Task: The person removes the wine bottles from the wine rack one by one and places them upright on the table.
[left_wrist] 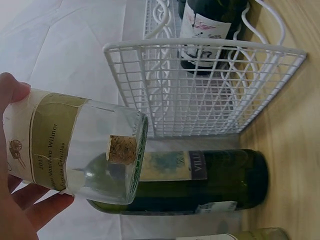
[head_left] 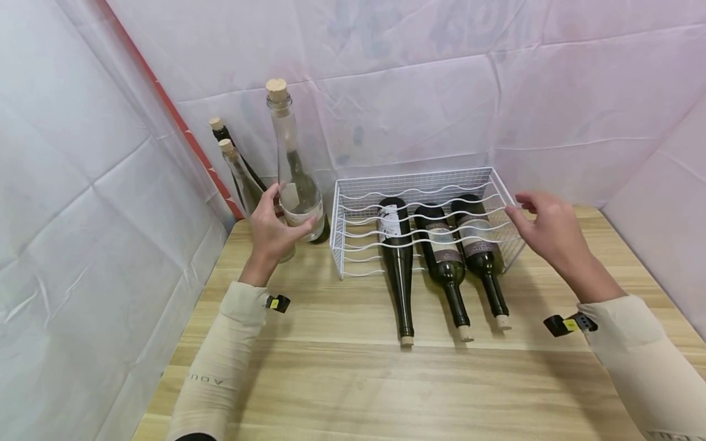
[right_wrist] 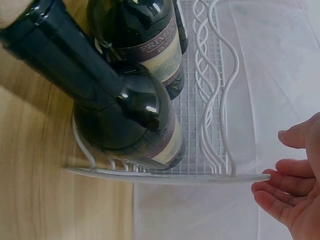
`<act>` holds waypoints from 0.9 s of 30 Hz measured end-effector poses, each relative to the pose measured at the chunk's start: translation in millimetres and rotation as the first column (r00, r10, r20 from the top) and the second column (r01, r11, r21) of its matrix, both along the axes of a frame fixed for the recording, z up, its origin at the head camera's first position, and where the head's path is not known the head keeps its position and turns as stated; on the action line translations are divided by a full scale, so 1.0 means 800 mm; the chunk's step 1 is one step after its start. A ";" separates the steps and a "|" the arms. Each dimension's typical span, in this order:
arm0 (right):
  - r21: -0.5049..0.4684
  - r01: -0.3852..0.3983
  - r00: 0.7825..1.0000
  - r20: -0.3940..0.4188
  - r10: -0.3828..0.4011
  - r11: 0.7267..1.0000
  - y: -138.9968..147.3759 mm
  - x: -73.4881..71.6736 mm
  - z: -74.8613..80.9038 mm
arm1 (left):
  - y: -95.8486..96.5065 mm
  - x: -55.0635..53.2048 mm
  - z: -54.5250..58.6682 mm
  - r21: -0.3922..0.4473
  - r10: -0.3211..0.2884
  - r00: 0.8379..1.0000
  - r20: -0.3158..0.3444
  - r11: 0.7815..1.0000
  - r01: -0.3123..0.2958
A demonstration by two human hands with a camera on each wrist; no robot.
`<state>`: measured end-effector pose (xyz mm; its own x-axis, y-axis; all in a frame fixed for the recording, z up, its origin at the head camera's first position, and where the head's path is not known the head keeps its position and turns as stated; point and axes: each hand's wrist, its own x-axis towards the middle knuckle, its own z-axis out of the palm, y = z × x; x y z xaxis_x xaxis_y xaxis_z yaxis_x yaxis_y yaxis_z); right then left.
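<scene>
My left hand [head_left: 271, 229] grips a clear, corked glass bottle [head_left: 285, 138] round its labelled lower body, fingers on one side and thumb on the other. In the left wrist view the bottle's glass base [left_wrist: 131, 165] is clear of the table, with a cork [left_wrist: 122, 149] showing through the glass. My right hand [head_left: 548, 226] has its fingertips right at the right end of a white wire rack [head_left: 344, 229]; the right wrist view shows its thumb apart from the loosely bent fingers [right_wrist: 270, 197]. Three dark corked bottles lie in the rack: left [head_left: 398, 263], middle [head_left: 448, 269], right [head_left: 483, 257].
Behind the held bottle stands a green bottle [left_wrist: 215, 175], beside the rack's left end. Further left are a dark corked bottle [head_left: 220, 133] and a pale corked one [head_left: 242, 180]. White sheeting [head_left: 408, 122] walls the wooden table [head_left: 353, 392] at the back and sides.
</scene>
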<state>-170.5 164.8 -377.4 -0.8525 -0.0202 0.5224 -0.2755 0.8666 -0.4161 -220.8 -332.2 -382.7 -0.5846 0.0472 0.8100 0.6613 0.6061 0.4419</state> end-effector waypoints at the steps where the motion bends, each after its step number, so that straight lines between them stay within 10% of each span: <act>1: -0.002 0.006 1.000 0.006 -0.006 1.000 0.001 0.000 -0.002 | -0.001 0.001 -0.002 0.002 0.003 1.000 0.010 1.000 -0.003; 27: -0.125 0.117 0.979 0.180 -0.093 0.985 0.022 -0.002 -0.019 | -0.016 0.002 -0.070 0.006 0.050 0.966 0.252 0.999 -0.053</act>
